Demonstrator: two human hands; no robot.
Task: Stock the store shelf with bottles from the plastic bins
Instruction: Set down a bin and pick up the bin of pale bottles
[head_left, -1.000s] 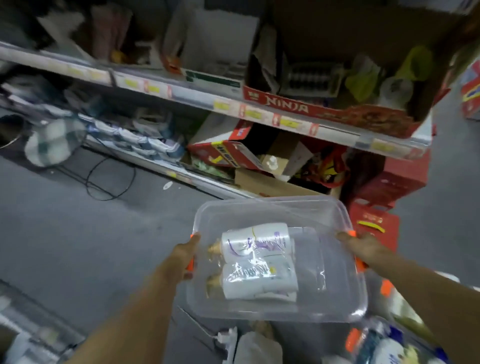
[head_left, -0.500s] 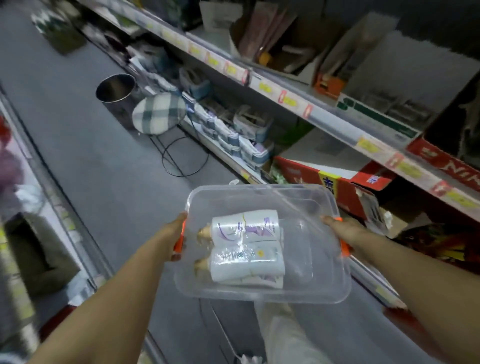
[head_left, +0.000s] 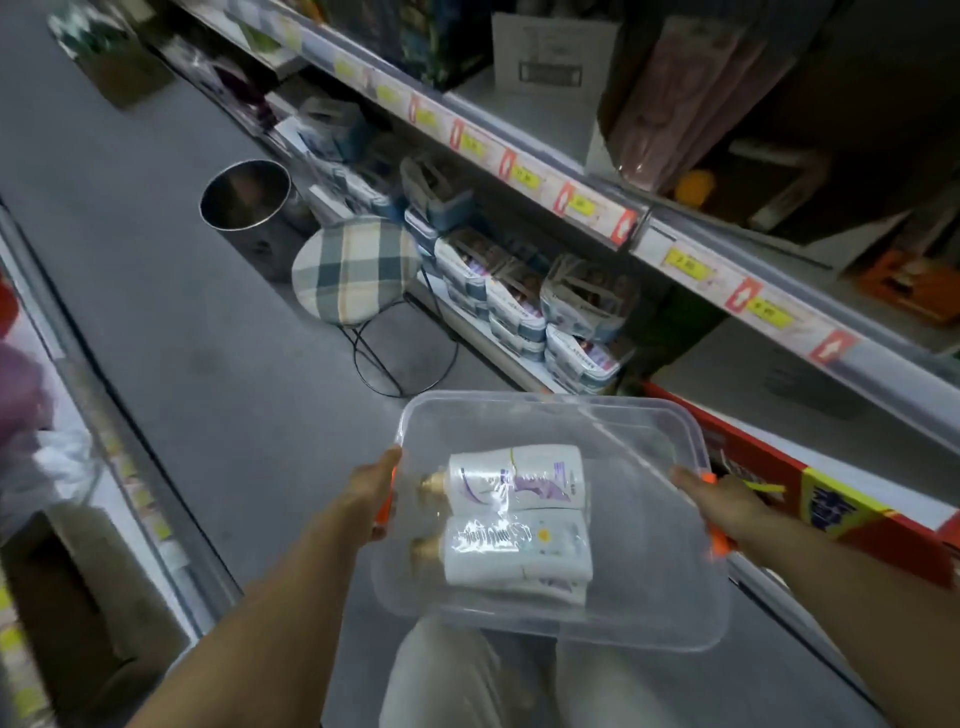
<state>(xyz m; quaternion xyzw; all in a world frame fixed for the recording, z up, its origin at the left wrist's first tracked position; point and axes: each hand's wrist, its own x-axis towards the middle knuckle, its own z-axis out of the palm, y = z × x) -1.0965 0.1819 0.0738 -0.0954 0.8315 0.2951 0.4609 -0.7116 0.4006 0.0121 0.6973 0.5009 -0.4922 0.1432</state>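
Observation:
I carry a clear plastic bin (head_left: 660, 582) with orange side handles in front of me, above the aisle floor. My left hand (head_left: 371, 491) grips its left handle and my right hand (head_left: 719, 501) grips its right handle. Inside lie two white bottles with gold caps, wrapped together in clear film (head_left: 517, 522), on their sides with caps pointing left. The store shelf (head_left: 675, 244) with yellow price tags runs along the right, with some bare board under it at the far right.
A round plaid-cushioned stool (head_left: 356, 270) on a wire frame and a metal bucket (head_left: 247, 200) stand on the grey floor ahead. Stacked blue-white packs (head_left: 519, 306) fill the bottom shelf. A red carton (head_left: 810, 499) sits right of the bin. Another shelf edge (head_left: 104, 415) lines the left.
The view has swung left down the aisle; the stool and bucket have come nearer to the centre. Both hands keep holding the bin, and the bottles have not shifted inside it.

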